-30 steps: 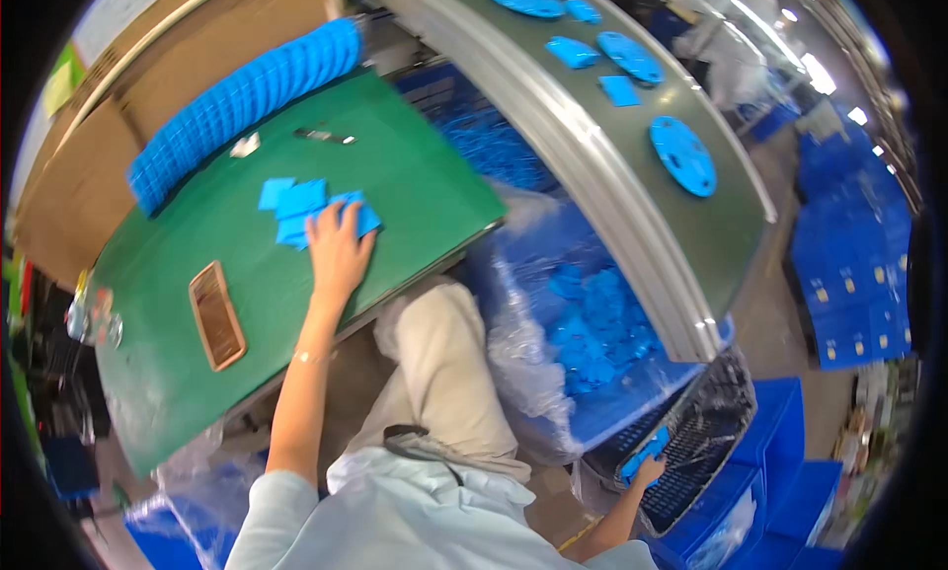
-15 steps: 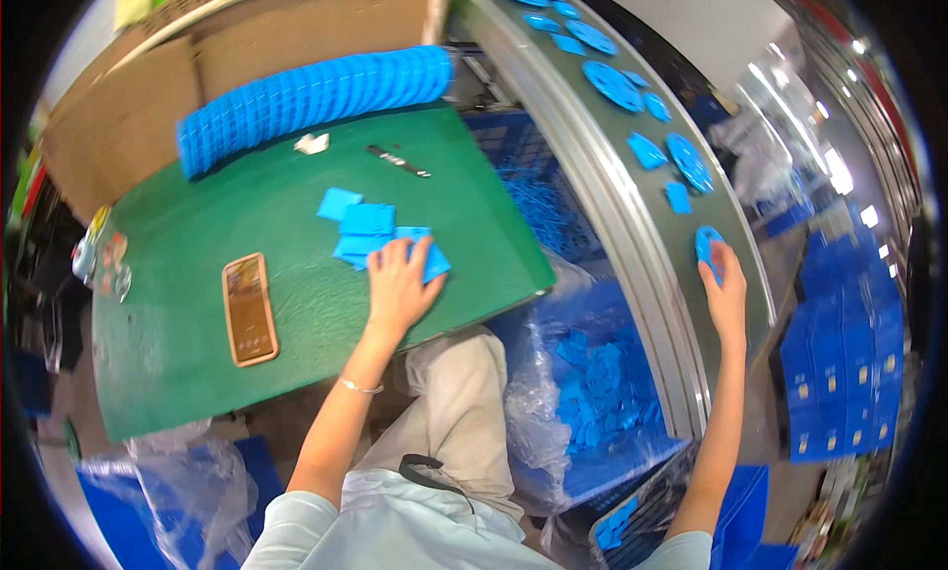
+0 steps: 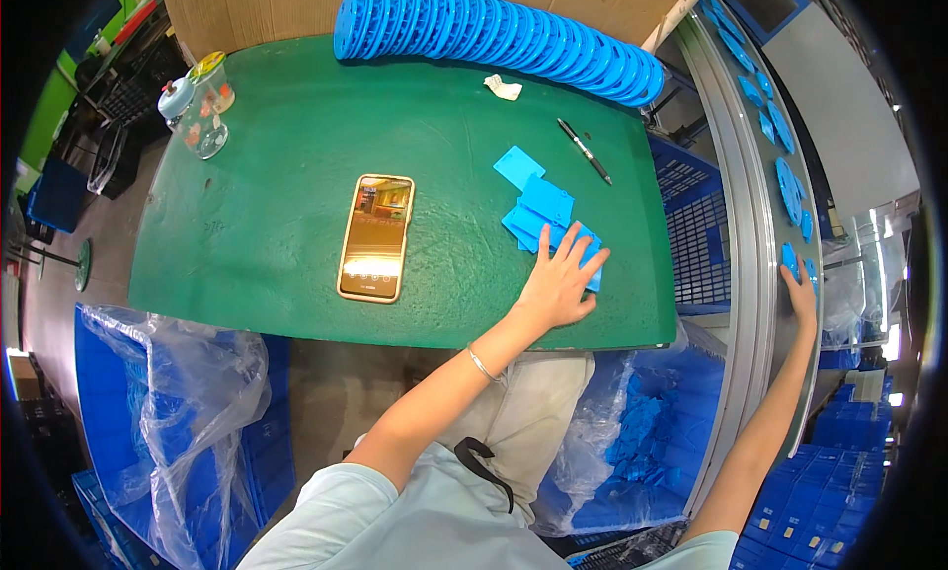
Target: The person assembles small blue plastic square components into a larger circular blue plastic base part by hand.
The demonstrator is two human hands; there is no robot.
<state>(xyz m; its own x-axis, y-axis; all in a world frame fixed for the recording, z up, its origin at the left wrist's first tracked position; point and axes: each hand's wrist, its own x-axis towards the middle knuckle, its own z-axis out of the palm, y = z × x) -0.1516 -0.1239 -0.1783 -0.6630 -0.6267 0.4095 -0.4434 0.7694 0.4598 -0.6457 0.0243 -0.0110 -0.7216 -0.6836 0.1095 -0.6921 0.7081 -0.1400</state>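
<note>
My left hand [image 3: 565,279] rests with spread fingers on a loose pile of flat blue plastic plates [image 3: 546,203] on the green table. Its fingertips touch the nearest plates and partly cover them. Out to the right, my right hand [image 3: 802,296] reaches over the conveyor belt, its fingers around a small blue plastic disc [image 3: 789,257]. The hand hides the middle of that disc. Farther up the belt lie more blue pieces, among them a larger round disc [image 3: 789,190].
A long row of blue rings [image 3: 494,29] lies at the table's back edge. A phone [image 3: 376,238], a pen [image 3: 585,152], crumpled paper [image 3: 503,87] and a clear bottle [image 3: 205,131] are on the table. Below stand blue crates, one holding blue scraps [image 3: 642,437] and one lined with plastic film [image 3: 188,392].
My view has turned, so the table sits farther right in the picture. My left hand stays on the plates with its fingers more spread. My right hand remains at the disc on the belt.
</note>
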